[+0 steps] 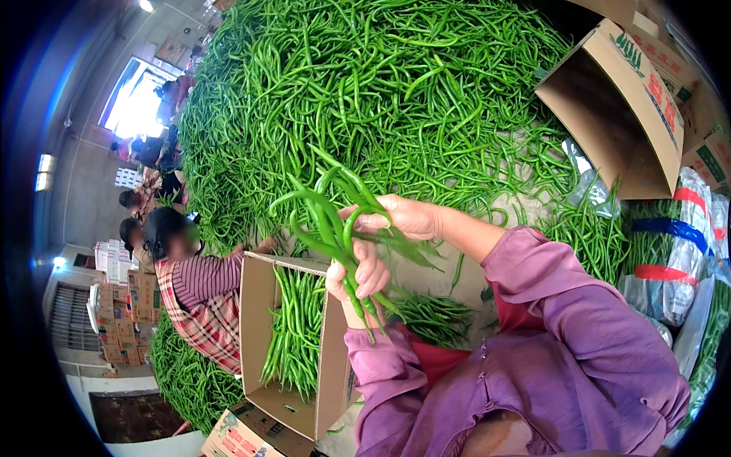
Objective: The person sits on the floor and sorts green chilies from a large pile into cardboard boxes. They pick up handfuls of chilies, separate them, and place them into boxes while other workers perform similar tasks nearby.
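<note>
My left hand point(365, 273) is closed around a small bunch of long green chili peppers point(326, 223), whose ends stick out above and below the fist. Just above and to the right, my right hand point(408, 216) grips a few more long green peppers, some of them blurred. Beside my left hand stands an open cardboard box point(337, 337) with long green peppers point(297, 325) laid lengthwise inside. Between my forearms and knees lies a pile of thin green peppers point(437, 320) on the floor.
A huge heap of green peppers point(354, 97) spreads ahead. An open, tilted carton point(657, 108) and plastic-wrapped pepper bundles point(665, 245) are at the right. A co-worker in a plaid apron point(200, 325) sits beyond the box; a printed carton point(240, 437) lies below it.
</note>
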A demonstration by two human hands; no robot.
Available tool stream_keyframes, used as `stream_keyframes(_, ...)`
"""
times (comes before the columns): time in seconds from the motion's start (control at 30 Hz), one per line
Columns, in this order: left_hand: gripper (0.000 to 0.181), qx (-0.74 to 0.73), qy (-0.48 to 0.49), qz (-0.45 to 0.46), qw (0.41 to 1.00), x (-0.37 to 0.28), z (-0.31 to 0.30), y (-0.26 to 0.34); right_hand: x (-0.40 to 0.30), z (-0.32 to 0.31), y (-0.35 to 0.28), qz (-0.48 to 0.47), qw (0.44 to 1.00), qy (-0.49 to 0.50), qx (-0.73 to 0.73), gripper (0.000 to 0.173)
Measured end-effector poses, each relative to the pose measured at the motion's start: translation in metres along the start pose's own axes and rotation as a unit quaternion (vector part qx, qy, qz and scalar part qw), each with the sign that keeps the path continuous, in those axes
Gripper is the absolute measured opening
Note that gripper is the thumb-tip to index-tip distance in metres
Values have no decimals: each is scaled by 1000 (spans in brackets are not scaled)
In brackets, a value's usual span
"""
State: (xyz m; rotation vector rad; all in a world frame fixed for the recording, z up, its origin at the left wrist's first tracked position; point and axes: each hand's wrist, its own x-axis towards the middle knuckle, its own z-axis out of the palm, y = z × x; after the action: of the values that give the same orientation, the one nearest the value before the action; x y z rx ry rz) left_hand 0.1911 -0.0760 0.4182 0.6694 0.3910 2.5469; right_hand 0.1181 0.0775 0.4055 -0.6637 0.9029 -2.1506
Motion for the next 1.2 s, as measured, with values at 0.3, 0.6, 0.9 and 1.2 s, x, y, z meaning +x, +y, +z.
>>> stream_keyframes(0.3,35,216,257,46,941,-8,-8,-3,-13,-20,15,-2,961,164,-222,17)
stream_keyframes(0.6,52,306,380,28,872,-3,-64,-54,-9,-13,37,-35,943,308,-119,22)
stream_keyframes(0.9,67,174,438,-14,882,-21,-72,-75,-27,-30,55,-63,782,156,-600,56)
stream_keyframes(1.2,31,154,626,-1,765,-145,-147,-154,-63,-65,-1,113,678,132,-714,62)
